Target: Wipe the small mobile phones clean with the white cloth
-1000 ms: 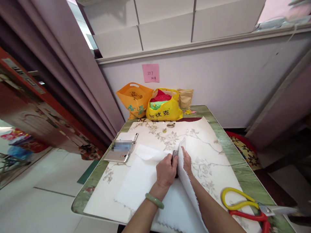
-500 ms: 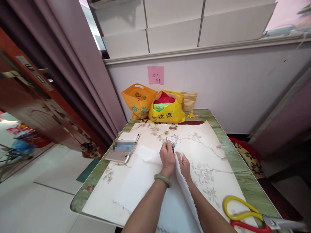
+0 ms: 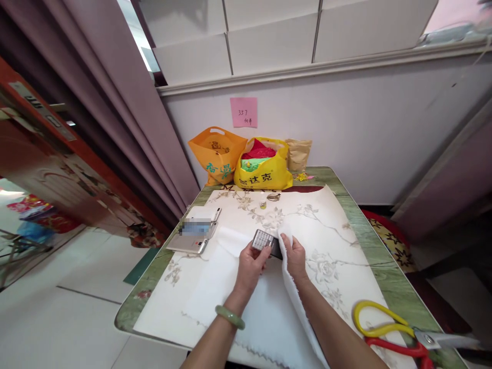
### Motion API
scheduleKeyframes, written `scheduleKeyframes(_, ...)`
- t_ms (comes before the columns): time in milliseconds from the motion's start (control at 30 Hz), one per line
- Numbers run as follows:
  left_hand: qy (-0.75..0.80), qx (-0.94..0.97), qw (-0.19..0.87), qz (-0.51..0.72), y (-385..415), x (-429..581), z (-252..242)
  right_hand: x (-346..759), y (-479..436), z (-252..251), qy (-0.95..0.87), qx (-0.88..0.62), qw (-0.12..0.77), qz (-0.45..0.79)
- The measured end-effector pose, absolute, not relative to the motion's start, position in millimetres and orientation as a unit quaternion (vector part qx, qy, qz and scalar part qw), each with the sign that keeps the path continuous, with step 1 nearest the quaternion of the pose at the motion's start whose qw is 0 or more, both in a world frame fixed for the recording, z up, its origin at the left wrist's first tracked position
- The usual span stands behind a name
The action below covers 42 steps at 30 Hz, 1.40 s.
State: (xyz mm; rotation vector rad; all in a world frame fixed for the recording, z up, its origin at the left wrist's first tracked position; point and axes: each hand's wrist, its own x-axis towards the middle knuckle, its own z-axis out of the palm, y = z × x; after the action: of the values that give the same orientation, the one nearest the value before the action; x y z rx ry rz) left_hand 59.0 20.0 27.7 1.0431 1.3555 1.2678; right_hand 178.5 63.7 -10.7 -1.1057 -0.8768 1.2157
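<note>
My left hand [image 3: 249, 266] is closed round a small silver keypad device [image 3: 264, 241] and holds it tilted above a sheet of white fabric [image 3: 246, 302] in the middle of the table. My right hand [image 3: 295, 256] pinches the raised edge of that white fabric just right of the device. The fabric drapes over my right forearm and its cut edge is zigzagged. A green bangle [image 3: 229, 316] sits on my left wrist. Under the fabric lies flower-printed paper [image 3: 330, 246].
Yellow and red handled scissors [image 3: 388, 330] lie at the table's near right corner. A phone and a notebook with a pen [image 3: 196, 233] sit at the left edge. Orange [image 3: 217, 154] and yellow [image 3: 263, 166] bags stand at the wall. The green table [image 3: 365, 230] ends near me.
My left hand has drawn the device back toward me and turned its keypad upward. My right hand stays pinched on the fabric's edge.
</note>
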Motion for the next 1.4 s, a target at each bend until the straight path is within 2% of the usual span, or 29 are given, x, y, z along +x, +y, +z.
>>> scheduleKeyframes(133,0.541,0.463,0.553,0.432,6,31,30,174,55,-5,-0.376,-0.461,0.584,0.552)
scheduleKeyframes(267,0.510,0.514,0.628,0.284,2,13,42,173,52,-6,-0.427,-0.462,0.566,0.532)
scheduleKeyframes(367,0.535,0.546,0.601,0.234,8,17,45,173,53,-9,-0.459,-0.467,0.557,0.511)
scheduleKeyframes(567,0.535,0.622,0.437,0.369,23,49,31,172,55,-9,-0.436,-0.476,0.577,0.500)
scheduleKeyframes(1067,0.565,0.503,0.441,0.483,31,74,18,176,65,-13,-0.422,-0.527,0.572,0.466)
scheduleKeyframes(1400,0.627,0.439,0.331,0.551,45,108,23,178,68,-24,-0.444,-0.538,0.554,0.454)
